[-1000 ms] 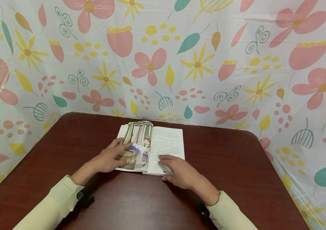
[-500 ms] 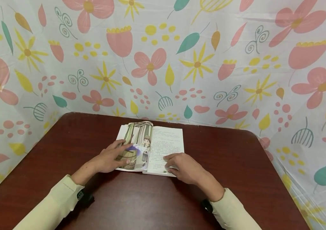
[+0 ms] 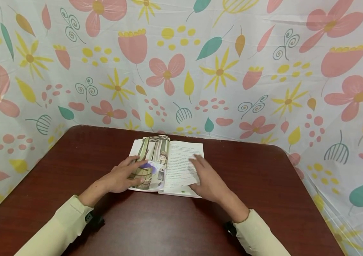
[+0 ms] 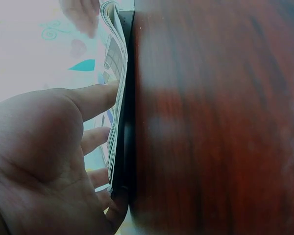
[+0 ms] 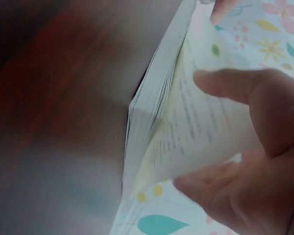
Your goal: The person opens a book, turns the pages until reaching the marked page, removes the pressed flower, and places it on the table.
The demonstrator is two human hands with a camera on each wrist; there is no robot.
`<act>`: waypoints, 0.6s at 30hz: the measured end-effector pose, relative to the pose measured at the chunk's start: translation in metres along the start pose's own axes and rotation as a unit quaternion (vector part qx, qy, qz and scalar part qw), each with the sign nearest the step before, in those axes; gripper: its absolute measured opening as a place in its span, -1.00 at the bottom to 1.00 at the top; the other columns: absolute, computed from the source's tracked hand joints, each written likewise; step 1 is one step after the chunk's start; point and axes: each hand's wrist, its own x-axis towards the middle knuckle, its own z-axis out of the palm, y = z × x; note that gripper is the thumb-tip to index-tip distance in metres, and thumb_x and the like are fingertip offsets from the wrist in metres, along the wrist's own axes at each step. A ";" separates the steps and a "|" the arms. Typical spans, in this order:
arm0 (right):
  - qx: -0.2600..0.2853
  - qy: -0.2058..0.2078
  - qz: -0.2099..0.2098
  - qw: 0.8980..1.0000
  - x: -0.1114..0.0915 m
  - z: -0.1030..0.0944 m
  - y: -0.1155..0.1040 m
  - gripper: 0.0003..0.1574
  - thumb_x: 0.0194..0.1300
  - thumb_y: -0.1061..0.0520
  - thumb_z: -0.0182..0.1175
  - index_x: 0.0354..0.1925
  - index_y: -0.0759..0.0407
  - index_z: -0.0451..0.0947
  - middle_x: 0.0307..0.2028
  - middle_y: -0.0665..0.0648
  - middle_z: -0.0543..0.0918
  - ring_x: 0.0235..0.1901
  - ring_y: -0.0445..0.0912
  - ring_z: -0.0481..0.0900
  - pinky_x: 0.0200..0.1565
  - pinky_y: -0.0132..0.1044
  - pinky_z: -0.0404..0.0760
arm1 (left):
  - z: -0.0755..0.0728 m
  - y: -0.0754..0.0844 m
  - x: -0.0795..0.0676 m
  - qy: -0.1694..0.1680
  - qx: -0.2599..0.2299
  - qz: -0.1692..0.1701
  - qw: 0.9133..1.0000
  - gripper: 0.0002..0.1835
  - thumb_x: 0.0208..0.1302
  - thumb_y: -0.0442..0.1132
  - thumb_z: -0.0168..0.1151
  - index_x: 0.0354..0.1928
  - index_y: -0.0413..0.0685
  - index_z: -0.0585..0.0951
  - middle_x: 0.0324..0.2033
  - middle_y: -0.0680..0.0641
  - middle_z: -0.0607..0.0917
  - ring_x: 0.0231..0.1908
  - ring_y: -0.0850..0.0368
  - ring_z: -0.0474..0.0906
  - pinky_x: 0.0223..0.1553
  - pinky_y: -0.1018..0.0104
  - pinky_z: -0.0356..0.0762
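An open book (image 3: 186, 156) lies with an illustrated left page (image 3: 155, 149) and printed text on the right. My left hand (image 3: 122, 177) rests across the left page, fingers spread and thumb on the paper near the bottom edge. In the left wrist view that thumb (image 4: 100, 98) touches the page beside the book's edge. My right hand (image 3: 211, 181) is at the right page's outer edge, fingers extended over it. A text page (image 5: 196, 127) stands lifted at its lower corner, between the widely parted thumb and fingers. The page beneath shows a small green mark.
The book lies on a dark red-brown table (image 3: 248, 167), toward its back edge. A white curtain (image 3: 200, 71) printed with flowers and leaves hangs behind the table and along both sides. Dark wrist devices (image 3: 95, 218) sit at the cuffs of the light sleeves.
My right hand has moved from the right page's lower corner up and outward, its fingers straightening. The page's lower corner has risen. My left hand has stayed in place.
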 end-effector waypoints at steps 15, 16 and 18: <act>0.373 0.022 0.082 0.924 0.002 0.003 -0.020 0.27 0.37 0.27 0.41 0.68 0.36 -0.23 0.64 0.38 0.06 0.58 0.21 0.21 0.47 0.02 0.32 | 0.000 -0.001 0.000 0.006 -0.001 -0.001 1.000 -0.27 0.52 0.04 0.30 0.64 0.16 0.31 0.64 -0.28 0.10 0.60 -0.39 -0.01 0.33 -0.66 0.00; 0.380 0.020 0.064 0.923 0.002 0.004 -0.021 0.24 0.37 0.30 0.40 0.68 0.35 -0.19 0.64 0.37 0.09 0.58 0.21 0.22 0.47 0.03 0.31 | 0.001 -0.001 0.000 0.005 -0.001 -0.002 1.000 -0.27 0.53 0.04 0.29 0.64 0.17 0.31 0.64 -0.28 0.10 0.60 -0.38 -0.01 0.33 -0.66 -0.01; 0.376 0.018 0.027 0.926 0.001 0.006 -0.025 0.19 0.35 0.34 0.40 0.68 0.31 -0.10 0.62 0.36 0.16 0.56 0.21 0.27 0.46 0.05 0.33 | 0.000 -0.001 0.000 0.003 -0.001 -0.003 1.000 -0.27 0.53 0.04 0.29 0.64 0.17 0.31 0.64 -0.27 0.10 0.60 -0.38 -0.01 0.33 -0.67 -0.01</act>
